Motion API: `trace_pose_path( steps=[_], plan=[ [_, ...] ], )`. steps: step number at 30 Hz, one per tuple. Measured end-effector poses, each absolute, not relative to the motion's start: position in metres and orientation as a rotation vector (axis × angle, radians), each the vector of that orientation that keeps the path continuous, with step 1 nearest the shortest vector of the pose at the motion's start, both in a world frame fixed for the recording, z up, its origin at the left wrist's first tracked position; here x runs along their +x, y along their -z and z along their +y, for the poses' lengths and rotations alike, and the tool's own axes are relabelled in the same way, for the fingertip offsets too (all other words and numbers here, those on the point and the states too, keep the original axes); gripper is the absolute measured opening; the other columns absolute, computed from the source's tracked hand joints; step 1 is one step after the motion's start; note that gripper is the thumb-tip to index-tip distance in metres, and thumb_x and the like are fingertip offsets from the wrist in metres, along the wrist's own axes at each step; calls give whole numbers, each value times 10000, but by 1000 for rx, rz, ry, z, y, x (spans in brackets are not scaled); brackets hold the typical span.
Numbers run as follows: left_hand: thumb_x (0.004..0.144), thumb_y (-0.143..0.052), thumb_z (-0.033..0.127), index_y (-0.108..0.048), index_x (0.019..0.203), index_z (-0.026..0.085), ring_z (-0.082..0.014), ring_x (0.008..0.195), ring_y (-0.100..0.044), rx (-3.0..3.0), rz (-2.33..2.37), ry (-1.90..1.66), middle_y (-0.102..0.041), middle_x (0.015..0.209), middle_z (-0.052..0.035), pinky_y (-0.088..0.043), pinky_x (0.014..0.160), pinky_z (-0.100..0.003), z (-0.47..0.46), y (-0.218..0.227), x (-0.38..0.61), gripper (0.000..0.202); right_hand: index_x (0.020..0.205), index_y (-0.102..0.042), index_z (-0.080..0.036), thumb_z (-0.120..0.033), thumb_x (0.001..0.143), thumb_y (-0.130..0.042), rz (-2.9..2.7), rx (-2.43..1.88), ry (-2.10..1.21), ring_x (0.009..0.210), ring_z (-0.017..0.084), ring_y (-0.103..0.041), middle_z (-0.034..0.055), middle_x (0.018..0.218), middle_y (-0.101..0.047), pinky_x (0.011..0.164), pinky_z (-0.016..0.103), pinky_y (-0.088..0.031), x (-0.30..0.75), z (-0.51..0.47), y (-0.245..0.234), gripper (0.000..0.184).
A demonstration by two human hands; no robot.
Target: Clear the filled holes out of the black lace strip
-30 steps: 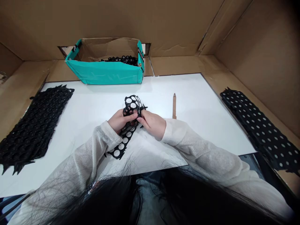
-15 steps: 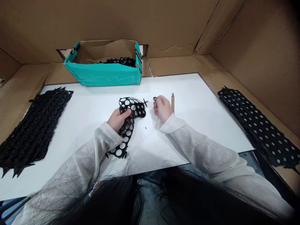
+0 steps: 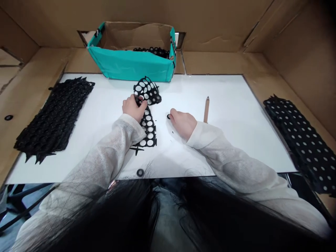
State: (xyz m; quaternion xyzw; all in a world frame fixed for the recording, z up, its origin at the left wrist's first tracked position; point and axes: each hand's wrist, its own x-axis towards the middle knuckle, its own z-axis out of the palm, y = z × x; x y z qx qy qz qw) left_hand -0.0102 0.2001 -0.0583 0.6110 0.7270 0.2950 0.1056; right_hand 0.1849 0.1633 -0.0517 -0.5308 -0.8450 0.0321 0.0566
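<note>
My left hand [image 3: 133, 107] is closed on a black rubber strip full of round holes [image 3: 147, 105]. The strip bends up and curls over above my fingers, and its lower end lies flat on the white work surface [image 3: 225, 140]. My right hand [image 3: 182, 122] rests on the surface to the right of the strip, its fingers pinched on a small black ring [image 3: 168, 116]. A loose black ring [image 3: 140, 172] lies near the front edge, and a small black X-shaped scrap [image 3: 138, 149] lies by the strip's lower end.
A teal box [image 3: 131, 64] with black rings inside stands at the back. A pile of black punched strips [image 3: 52, 117] lies at the left, another stack [image 3: 299, 140] at the right. A pencil-like wooden stick [image 3: 206, 109] lies right of my right hand. Cardboard walls surround the table.
My hands came apart. The right hand pulled a small ring off the strip and moved right, then lowered to the surface. The left hand lifted the strip's top toward the box.
</note>
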Motion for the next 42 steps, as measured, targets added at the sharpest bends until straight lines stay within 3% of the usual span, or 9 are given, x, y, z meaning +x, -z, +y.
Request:
trace_pose_path(
  steps=[6, 14, 20, 25, 29, 33, 35, 38, 42],
  plan=[
    [734, -586, 528, -443, 1096, 112, -328, 1129, -479, 1644, 2130, -1038, -527, 1092, -175, -341, 952, -429, 197, 56, -17, 569, 1075, -470, -151, -294, 951, -231, -2645, -1566, 22, 700, 225, -599, 114, 878, -630, 522, 299, -228, 182, 160, 52, 305],
    [800, -503, 455, -480, 1053, 134, -345, 1116, -492, 1711, 2169, -918, -561, 1109, -190, -348, 947, -472, 198, 61, -20, 410, 1047, -475, -153, -400, 913, -367, -2637, -1544, -118, 745, 222, -591, 99, 940, -615, 539, 295, -278, 179, 160, 45, 301],
    [813, -463, 429, -499, 1027, 119, -326, 1075, -519, 1763, 2164, -876, -580, 1083, -196, -376, 925, -433, 200, 60, -20, 378, 1037, -453, -77, -248, 898, -389, -2570, -1632, -266, 792, 245, -583, 150, 963, -586, 618, 315, -372, 169, 159, 43, 230],
    [800, -469, 429, -517, 999, 128, -298, 1017, -551, 1756, 2147, -911, -601, 1035, -174, -401, 894, -402, 200, 61, -23, 364, 1080, -466, -133, -169, 904, -293, -2369, -1440, -401, 805, 192, -559, 120, 996, -541, 706, 316, -419, 174, 153, 51, 249],
    [770, -505, 471, -529, 987, 150, -259, 921, -585, 1705, 2081, -1014, -625, 959, -126, -430, 840, -359, 201, 64, -27, 389, 834, -506, -160, -212, 891, -332, -1999, -1266, -911, 619, 112, -492, 38, 799, -531, 617, 267, -431, 175, 150, 48, 190],
    [741, -539, 477, -545, 948, 163, -201, 788, -592, 1667, 2002, -1108, -630, 858, -71, -449, 765, -309, 204, 65, -31, 376, 827, -481, -161, -267, 900, -338, -1701, -1122, -1531, 396, 39, -290, -18, 716, -513, 387, 208, -304, 166, 141, 38, 193],
    [737, -543, 465, -553, 927, 165, -192, 766, -587, 1665, 2004, -1100, -628, 832, -60, -445, 757, -302, 204, 65, -32, 355, 895, -518, -156, -268, 908, -342, -1828, -1057, -1459, 429, 45, -365, -16, 714, -530, 411, 204, -333, 161, 130, 36, 209],
    [745, -533, 458, -559, 911, 169, -193, 769, -582, 1673, 2020, -1057, -628, 818, -55, -437, 761, -301, 204, 63, -31, 334, 982, -555, -157, -243, 922, -333, -2390, -685, -1017, 671, 91, -548, 35, 818, -606, 545, 218, -415, 155, 105, 41, 245],
    [749, -529, 454, -553, 906, 179, -195, 782, -578, 1672, 2030, -1025, -626, 821, -48, -430, 769, -299, 202, 60, -30, 318, 1193, -473, -112, -191, 916, -316, -2886, -133, -239, 617, 133, -558, 44, 742, -603, 413, 250, -320, 149, 77, 54, 328]
  ],
)
